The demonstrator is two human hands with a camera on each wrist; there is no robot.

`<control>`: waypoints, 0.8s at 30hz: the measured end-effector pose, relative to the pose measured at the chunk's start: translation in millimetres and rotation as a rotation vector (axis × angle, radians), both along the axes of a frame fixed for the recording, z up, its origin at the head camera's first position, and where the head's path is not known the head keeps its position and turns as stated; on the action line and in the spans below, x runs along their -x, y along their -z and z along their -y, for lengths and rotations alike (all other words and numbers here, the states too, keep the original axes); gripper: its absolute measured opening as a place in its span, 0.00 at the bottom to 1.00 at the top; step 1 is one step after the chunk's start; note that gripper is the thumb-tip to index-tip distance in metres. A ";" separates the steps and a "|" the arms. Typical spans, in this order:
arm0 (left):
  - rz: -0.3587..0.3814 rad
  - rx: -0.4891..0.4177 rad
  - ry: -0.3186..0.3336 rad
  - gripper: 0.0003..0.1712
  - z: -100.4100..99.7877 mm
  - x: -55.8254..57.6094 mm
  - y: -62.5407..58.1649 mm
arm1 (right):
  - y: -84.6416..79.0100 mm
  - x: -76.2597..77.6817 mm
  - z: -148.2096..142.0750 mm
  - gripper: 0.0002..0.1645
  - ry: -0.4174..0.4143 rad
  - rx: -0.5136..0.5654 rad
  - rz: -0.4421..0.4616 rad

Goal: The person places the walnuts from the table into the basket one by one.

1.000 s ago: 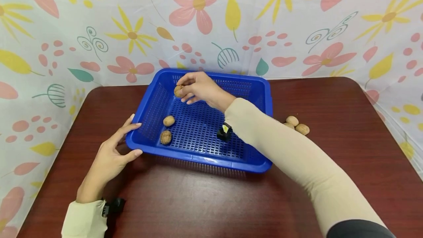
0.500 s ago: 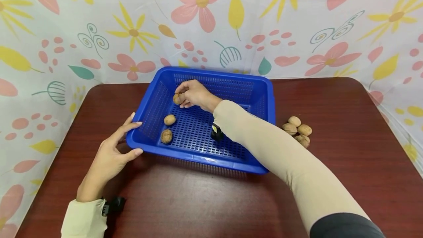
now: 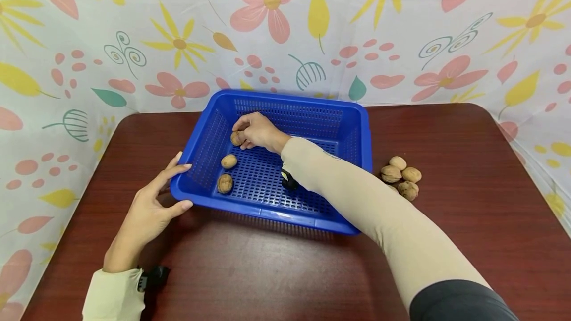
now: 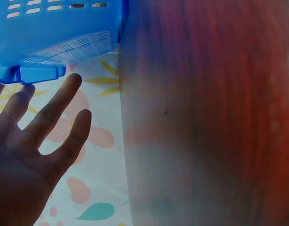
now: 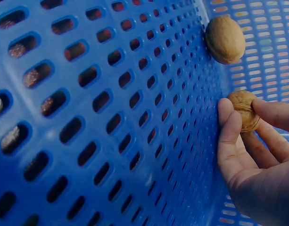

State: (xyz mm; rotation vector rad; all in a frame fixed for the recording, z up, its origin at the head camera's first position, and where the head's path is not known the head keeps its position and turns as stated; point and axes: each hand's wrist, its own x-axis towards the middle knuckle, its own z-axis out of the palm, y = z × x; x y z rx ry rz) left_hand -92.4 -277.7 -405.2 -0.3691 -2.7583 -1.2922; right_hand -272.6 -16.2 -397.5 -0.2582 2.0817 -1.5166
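My right hand (image 3: pixel 260 132) is inside the blue plastic basket (image 3: pixel 287 221), near its far left corner. Between thumb and fingers it pinches a walnut (image 5: pixel 243 110), low against the perforated bottom. Two more nuts lie along the basket's left side: a smooth pale one (image 3: pixel 229 161) and, closer to the front, a rough brown walnut (image 3: pixel 225 184). At the front left corner, my left hand (image 3: pixel 144 214) touches the rim with spread, fairly straight fingers and thumb. The left wrist view shows those fingers (image 4: pixel 57 108) beside the basket's outer wall.
Several nuts (image 3: pixel 391 174) sit in a cluster on the dark wooden table (image 3: pixel 250 276), right of the basket; the right sleeve (image 3: pixel 352 192) partly hides them. A floral cloth (image 3: pixel 276 58) hangs behind the table.
The right hand has come lower with the walnut, from above the basket's far left part down to its bottom. The left hand stays at the corner.
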 end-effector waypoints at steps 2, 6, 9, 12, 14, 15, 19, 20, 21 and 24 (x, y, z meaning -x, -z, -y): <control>0.000 0.000 0.000 0.39 -0.1 0.2 -0.3 | 0.0 -0.2 0.2 0.20 -0.005 -0.011 -0.007; 0.000 -0.004 0.003 0.39 -0.2 0.2 -0.2 | -1.3 -0.5 -0.4 0.20 -0.021 -0.032 -0.005; -0.001 -0.010 0.007 0.39 -0.4 0.3 0.3 | -3.5 -0.9 -1.6 0.22 -0.033 -0.043 -0.009; -0.002 -0.017 0.012 0.39 -1.1 1.1 0.6 | -8.3 -1.7 -4.1 0.24 -0.037 -0.062 -0.028; -0.002 -0.015 0.014 0.39 -1.6 1.5 0.6 | -14.0 -3.4 -6.5 0.24 -0.043 -0.082 -0.039; -0.002 -0.014 0.015 0.39 -1.7 1.7 0.5 | -17.6 -4.3 -7.9 0.25 -0.047 -0.090 -0.040; -0.002 -0.001 0.016 0.39 -1.7 1.2 0.0 | -39.4 -10.6 -15.4 0.27 -0.084 -0.105 -0.037; -0.002 0.000 0.017 0.39 -1.5 0.9 -0.1 | -46.2 -12.4 -17.9 0.28 -0.097 -0.107 -0.038; -0.002 0.002 0.017 0.39 -1.2 0.4 -0.1 | -53.0 -14.6 -21.0 0.28 -0.111 -0.101 -0.041; -0.003 0.001 0.018 0.40 -0.2 -0.9 -0.4 | -73.8 -22.8 -33.9 0.28 -0.147 -0.102 -0.074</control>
